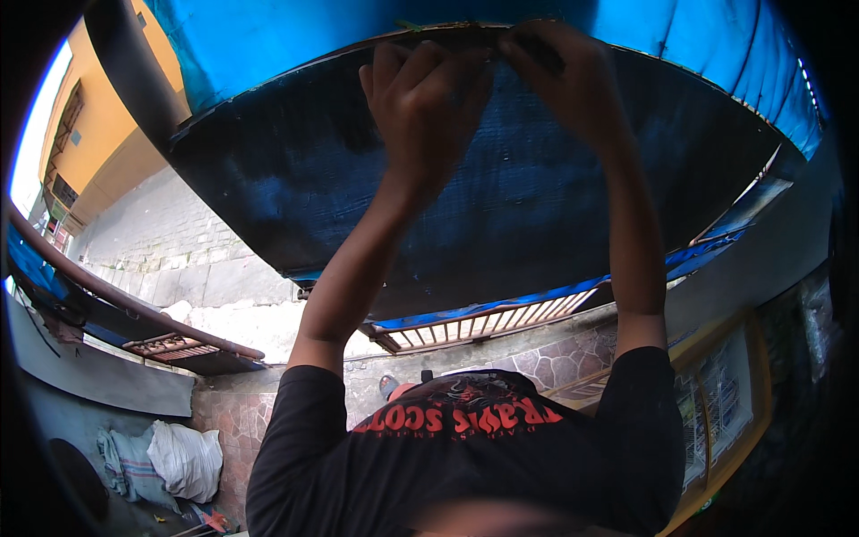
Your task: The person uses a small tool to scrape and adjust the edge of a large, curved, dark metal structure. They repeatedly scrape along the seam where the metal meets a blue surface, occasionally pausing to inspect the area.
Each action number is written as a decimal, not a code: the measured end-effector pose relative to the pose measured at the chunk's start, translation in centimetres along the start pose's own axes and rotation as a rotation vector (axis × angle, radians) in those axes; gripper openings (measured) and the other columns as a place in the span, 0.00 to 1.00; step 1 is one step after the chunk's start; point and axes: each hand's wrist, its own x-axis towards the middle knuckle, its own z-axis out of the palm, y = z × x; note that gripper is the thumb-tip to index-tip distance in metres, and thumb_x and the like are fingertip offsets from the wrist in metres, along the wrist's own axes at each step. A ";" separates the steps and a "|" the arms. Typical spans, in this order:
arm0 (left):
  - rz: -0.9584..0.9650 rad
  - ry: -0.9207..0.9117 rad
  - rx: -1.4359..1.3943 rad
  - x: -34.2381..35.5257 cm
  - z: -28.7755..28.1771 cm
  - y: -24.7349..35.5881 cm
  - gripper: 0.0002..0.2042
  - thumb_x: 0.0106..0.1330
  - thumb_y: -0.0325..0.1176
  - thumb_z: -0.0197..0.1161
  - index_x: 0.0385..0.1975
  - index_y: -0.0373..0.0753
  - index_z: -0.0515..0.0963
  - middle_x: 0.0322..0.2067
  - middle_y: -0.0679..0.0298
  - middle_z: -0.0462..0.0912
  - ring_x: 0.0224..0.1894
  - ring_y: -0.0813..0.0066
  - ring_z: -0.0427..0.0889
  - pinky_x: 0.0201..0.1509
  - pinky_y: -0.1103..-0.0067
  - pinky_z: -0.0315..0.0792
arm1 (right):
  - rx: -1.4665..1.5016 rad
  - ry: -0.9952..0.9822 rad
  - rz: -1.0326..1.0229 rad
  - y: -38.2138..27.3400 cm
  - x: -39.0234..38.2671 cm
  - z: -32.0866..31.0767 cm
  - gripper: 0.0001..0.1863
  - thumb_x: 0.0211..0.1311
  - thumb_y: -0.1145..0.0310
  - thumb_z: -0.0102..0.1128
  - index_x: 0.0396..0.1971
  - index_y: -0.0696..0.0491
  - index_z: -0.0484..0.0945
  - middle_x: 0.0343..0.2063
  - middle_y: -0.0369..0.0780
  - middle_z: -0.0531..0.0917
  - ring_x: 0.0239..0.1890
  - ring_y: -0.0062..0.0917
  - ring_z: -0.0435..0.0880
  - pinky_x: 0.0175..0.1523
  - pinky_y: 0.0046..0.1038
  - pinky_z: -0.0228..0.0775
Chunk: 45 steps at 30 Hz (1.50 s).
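Both my arms reach up to the top edge of a large dark board [429, 206] with blue sheen. Above that edge spreads a bright blue tarp [295, 40]. My left hand [425, 112] is at the edge, its thumb and forefinger drawn together toward the right hand, the other fingers curled. My right hand [568, 76] bends over beside it, fingertips pinched at the same edge. Whatever lies between the fingertips is in shadow and too small to name. A thin brownish strip [358, 49] runs along the seam between tarp and board.
Below the board is a barred metal gate [492, 322], with stone-patterned paving [555, 362] under it. A curved rusty rail [116, 300] stands at left. White and greenish sacks [185, 461] lie at lower left. A yellow-framed glass case [716, 403] is at lower right.
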 end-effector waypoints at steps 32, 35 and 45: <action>0.216 -0.940 -0.384 9.4 -2.0 -3.9 0.10 0.71 0.29 0.65 0.49 0.38 0.84 0.43 0.51 0.88 0.44 0.54 0.89 0.48 0.68 0.83 | 0.231 0.373 0.414 -3.9 -2.7 4.8 0.12 0.66 0.63 0.73 0.36 0.57 0.89 0.23 0.36 0.88 0.20 0.09 0.78 0.23 0.17 0.59; 0.310 -0.875 -0.353 9.3 -1.7 -4.2 0.10 0.71 0.29 0.65 0.49 0.39 0.82 0.42 0.51 0.88 0.44 0.55 0.89 0.46 0.66 0.82 | 0.218 0.380 0.385 -4.1 -2.1 4.7 0.12 0.67 0.62 0.71 0.35 0.58 0.89 0.24 0.37 0.88 0.22 0.11 0.81 0.25 0.18 0.64; 0.285 -0.814 -0.308 8.8 -1.6 -3.8 0.06 0.70 0.28 0.65 0.44 0.41 0.82 0.39 0.55 0.88 0.38 0.56 0.89 0.39 0.69 0.81 | 0.255 0.417 0.385 -3.7 -2.6 4.5 0.13 0.67 0.62 0.72 0.39 0.58 0.89 0.23 0.36 0.88 0.22 0.11 0.81 0.26 0.18 0.66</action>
